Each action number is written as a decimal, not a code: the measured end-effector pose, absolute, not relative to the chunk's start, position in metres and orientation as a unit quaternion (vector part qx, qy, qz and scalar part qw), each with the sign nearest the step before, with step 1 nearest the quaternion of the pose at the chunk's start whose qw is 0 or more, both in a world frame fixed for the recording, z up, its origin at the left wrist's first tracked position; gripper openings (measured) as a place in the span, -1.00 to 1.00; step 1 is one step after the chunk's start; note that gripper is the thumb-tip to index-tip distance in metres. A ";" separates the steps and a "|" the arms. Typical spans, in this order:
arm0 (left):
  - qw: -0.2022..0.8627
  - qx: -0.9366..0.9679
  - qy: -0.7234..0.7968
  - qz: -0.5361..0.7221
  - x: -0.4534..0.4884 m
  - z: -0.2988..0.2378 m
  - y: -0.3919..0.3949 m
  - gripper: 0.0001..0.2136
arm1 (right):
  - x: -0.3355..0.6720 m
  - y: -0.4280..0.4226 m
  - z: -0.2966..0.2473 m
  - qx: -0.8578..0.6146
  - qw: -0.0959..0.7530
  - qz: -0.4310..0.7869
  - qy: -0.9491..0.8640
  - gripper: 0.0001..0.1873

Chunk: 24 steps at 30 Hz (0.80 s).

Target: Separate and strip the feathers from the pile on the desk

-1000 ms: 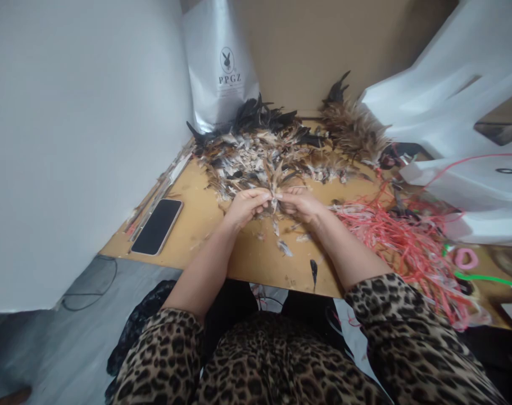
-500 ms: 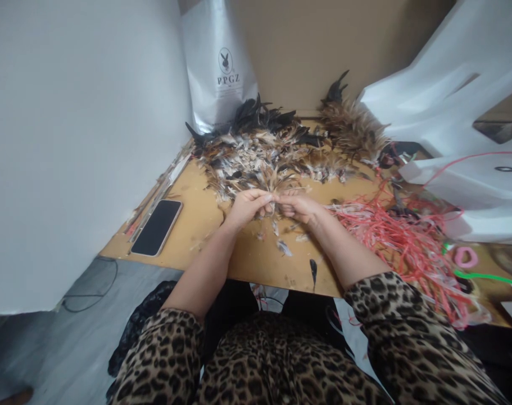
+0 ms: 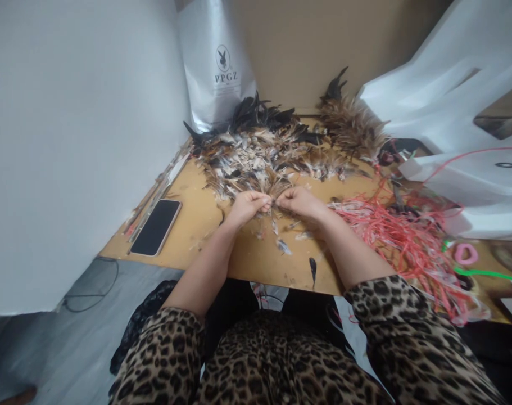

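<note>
My left hand [image 3: 250, 207] is closed in a pinch at the lower end of a small bunch of brown feathers [image 3: 271, 183], which fans out away from me. Close beside it, my right hand [image 3: 301, 202] is also pinched, its fingertips at the base of the same bunch. What lies between the right fingertips is too small to make out. Just beyond both hands spreads a big heap of brown, white and black feathers [image 3: 256, 151]. A few loose feathers [image 3: 283, 246] lie on the table below my hands.
A phone [image 3: 157, 227] lies at the table's left. Pink and white plastic strings [image 3: 390, 236] are heaped at the right, with scissors [image 3: 401, 205] partly among them. Behind stand a silver bag [image 3: 222, 73], a brown feather bundle [image 3: 350, 124] and white plastic bags [image 3: 433, 95].
My right hand has drawn slightly away from the left, and its fingers have turned more downward. The left hand stays about where it was, at the feather bunch.
</note>
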<state>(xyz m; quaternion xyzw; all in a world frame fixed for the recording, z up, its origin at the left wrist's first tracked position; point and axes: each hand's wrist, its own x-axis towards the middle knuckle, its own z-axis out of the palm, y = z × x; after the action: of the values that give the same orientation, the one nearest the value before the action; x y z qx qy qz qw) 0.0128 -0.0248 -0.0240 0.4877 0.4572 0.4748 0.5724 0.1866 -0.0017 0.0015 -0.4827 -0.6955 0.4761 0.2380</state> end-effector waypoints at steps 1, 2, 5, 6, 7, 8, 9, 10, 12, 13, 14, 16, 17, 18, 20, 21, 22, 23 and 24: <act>0.570 0.488 0.462 0.474 0.013 -0.023 -0.025 -0.79 | 0.187 -0.002 0.002 -0.478 0.245 0.463 -0.705 -0.77; 0.567 0.487 0.465 0.473 0.014 -0.022 -0.026 -0.80 | 0.187 -0.002 0.003 -0.473 0.253 0.452 -0.713 -0.76; 0.565 0.484 0.476 0.469 0.015 -0.020 -0.027 -0.83 | 0.183 -0.003 0.004 -0.456 0.278 0.426 -0.730 -0.75; 0.564 0.484 0.480 0.466 0.015 -0.020 -0.027 -0.84 | 0.181 -0.003 0.004 -0.453 0.284 0.421 -0.732 -0.74; 0.561 0.485 0.485 0.463 0.015 -0.020 -0.027 -0.85 | 0.179 -0.004 0.004 -0.451 0.289 0.418 -0.734 -0.73; 0.558 0.487 0.490 0.459 0.016 -0.020 -0.026 -0.85 | 0.177 -0.004 0.003 -0.449 0.293 0.417 -0.734 -0.72; 0.555 0.491 0.494 0.454 0.016 -0.021 -0.026 -0.85 | 0.176 -0.005 0.003 -0.448 0.297 0.419 -0.732 -0.71; 0.552 0.495 0.499 0.448 0.016 -0.021 -0.026 -0.85 | 0.174 -0.005 0.002 -0.445 0.302 0.425 -0.728 -0.69; 0.544 0.507 0.505 0.437 0.016 -0.021 -0.026 -0.85 | 0.172 -0.005 -0.001 -0.434 0.318 0.452 -0.711 -0.67; 0.540 0.513 0.506 0.435 0.015 -0.021 -0.026 -0.85 | 0.172 -0.005 -0.002 -0.430 0.328 0.473 -0.696 -0.65; 0.537 0.517 0.505 0.434 0.015 -0.020 -0.026 -0.85 | 0.172 -0.004 -0.003 -0.428 0.337 0.494 -0.678 -0.64; 0.540 0.518 0.496 0.441 0.014 -0.020 -0.027 -0.83 | 0.175 -0.002 -0.004 -0.431 0.351 0.527 -0.642 -0.63; 0.545 0.515 0.488 0.446 0.013 -0.020 -0.027 -0.82 | 0.177 -0.001 -0.004 -0.436 0.357 0.534 -0.630 -0.63; 0.553 0.509 0.480 0.452 0.012 -0.020 -0.027 -0.81 | 0.179 0.000 -0.003 -0.439 0.364 0.534 -0.624 -0.63; 0.572 0.495 0.464 0.462 0.010 -0.022 -0.026 -0.78 | 0.183 0.001 0.000 -0.432 0.374 0.528 -0.628 -0.66; 0.581 0.488 0.456 0.466 0.009 -0.022 -0.025 -0.78 | 0.184 0.001 0.001 -0.424 0.374 0.527 -0.634 -0.67; 0.590 0.481 0.451 0.467 0.008 -0.023 -0.024 -0.77 | 0.185 0.001 0.002 -0.415 0.370 0.528 -0.642 -0.69; 0.597 0.475 0.447 0.467 0.007 -0.024 -0.024 -0.76 | 0.185 0.001 0.003 -0.406 0.362 0.529 -0.651 -0.70; 0.604 0.470 0.445 0.465 0.007 -0.025 -0.023 -0.76 | 0.185 0.000 0.003 -0.400 0.355 0.527 -0.660 -0.70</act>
<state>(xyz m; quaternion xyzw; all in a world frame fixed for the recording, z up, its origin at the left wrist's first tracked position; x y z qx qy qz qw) 0.0066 -0.0230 -0.0247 0.4702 0.4453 0.4649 0.6038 0.1853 0.0001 0.0028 -0.3999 -0.6602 0.5272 0.3554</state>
